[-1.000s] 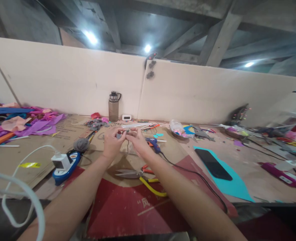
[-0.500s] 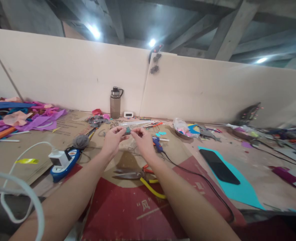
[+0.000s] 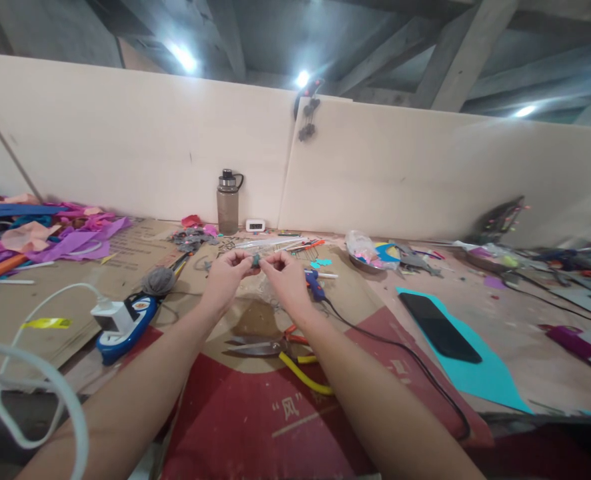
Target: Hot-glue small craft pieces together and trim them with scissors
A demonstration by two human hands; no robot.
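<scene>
My left hand (image 3: 226, 277) and my right hand (image 3: 286, 281) meet above the middle of the cardboard (image 3: 255, 307). Between their pinched fingertips is a small dark teal piece (image 3: 256, 261), too small to tell its material. Both hands have thumb and forefinger closed on it. A blue glue gun (image 3: 316, 287) lies just right of my right hand, its black cord trailing toward the front right. Below the hands, scissors (image 3: 260, 348) with yellow and orange handles lie with their blades pointing left, partly covered by my right forearm.
A grey yarn ball (image 3: 158, 281) and a blue power strip (image 3: 128, 330) with a white plug lie left. At the back stand a bottle (image 3: 228, 203) and a small clock (image 3: 255, 225). To the right are a bowl (image 3: 370, 268) of scraps and a phone (image 3: 440, 327) on turquoise sheet.
The teal piece looks narrower between the fingertips, and my fingers have shifted slightly around it. The view has moved a little; the tools stay where they were.
</scene>
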